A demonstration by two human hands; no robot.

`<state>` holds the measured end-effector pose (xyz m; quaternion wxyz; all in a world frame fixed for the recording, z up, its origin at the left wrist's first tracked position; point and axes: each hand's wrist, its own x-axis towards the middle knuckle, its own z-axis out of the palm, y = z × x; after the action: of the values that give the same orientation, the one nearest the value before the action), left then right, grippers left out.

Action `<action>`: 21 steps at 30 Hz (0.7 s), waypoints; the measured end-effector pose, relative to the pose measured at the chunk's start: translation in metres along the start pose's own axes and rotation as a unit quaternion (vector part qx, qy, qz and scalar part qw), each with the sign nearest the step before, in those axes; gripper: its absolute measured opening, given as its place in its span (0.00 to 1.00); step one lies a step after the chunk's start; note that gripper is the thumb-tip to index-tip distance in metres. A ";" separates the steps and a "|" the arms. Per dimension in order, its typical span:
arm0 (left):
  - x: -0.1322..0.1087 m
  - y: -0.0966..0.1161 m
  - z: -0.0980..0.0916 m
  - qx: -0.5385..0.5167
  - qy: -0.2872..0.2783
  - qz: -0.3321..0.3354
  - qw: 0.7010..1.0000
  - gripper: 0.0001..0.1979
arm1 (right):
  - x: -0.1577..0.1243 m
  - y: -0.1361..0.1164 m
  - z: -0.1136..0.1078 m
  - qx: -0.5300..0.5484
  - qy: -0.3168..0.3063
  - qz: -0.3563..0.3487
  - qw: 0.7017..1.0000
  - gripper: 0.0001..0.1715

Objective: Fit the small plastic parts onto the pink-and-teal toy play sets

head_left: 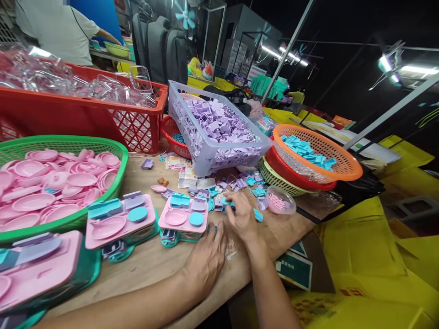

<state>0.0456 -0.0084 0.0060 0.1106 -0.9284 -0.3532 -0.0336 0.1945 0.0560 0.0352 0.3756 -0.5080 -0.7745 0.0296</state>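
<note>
My left hand [207, 253] rests on the table with its fingers bent and close together, a bit of teal plastic showing at the fingertips. Beside it stands a toy set [183, 221] with a pink top, a purple piece, a teal disc and a pink dish on it. Further right, my right hand [240, 212] reaches down into a scatter of small purple and teal parts [236, 183]. Its thumb and fingers close around a small teal plastic piece [225, 201]; the fingers partly hide it. Two similar toy sets [120, 221] line up to the left.
A green basket [121, 169] of pink dishes is at the left, before a red crate [151, 123] of clear parts. A lilac crate [206, 155] holds purple parts. Stacked baskets [343, 169] and a small tub [290, 205] stand right. A person [58, 32] is behind.
</note>
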 end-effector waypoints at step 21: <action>-0.016 0.000 -0.007 -0.067 -0.003 0.019 0.998 0.29 | -0.004 -0.011 -0.016 -0.237 -0.232 -0.006 0.943 0.21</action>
<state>0.0340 -0.0208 0.0106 0.0473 -0.9405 -0.3324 -0.0520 0.1970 0.0423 0.0491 0.0541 -0.5571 -0.8277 -0.0400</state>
